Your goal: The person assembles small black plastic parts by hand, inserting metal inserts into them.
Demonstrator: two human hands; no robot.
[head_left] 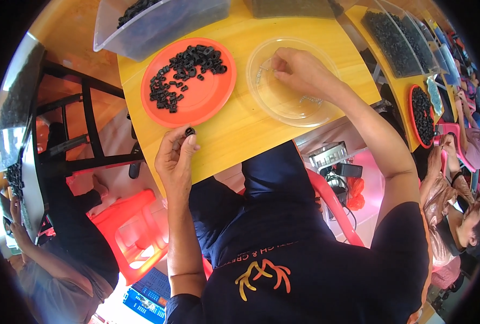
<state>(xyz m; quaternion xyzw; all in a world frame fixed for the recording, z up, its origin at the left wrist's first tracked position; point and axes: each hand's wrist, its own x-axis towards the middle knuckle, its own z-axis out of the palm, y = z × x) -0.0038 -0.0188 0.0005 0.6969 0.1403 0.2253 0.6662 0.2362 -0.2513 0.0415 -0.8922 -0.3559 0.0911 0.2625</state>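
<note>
My left hand (pixel 174 161) is at the table's near edge, thumb and fingertips closed on a small black ring-shaped part (pixel 190 131). Just beyond it lies an orange-red plate (pixel 210 97) with many loose black parts (pixel 194 60) of the same look heaped toward its far and left sides. Over a clear round plastic dish (pixel 254 97), my right hand (pixel 306 73) has its thumb and fingers drawn together; whatever they pinch is too small or hidden to name. Tiny silvery pieces (pixel 311 99) lie in the dish.
A clear bin (pixel 143 32) of black parts stands at the far left of the yellow table (pixel 240 137), another bin (pixel 291 8) at its far edge. To the right, a second table holds more bins and an orange plate (pixel 423 116). Co-workers sit on both sides; a red stool (pixel 134 227) stands left.
</note>
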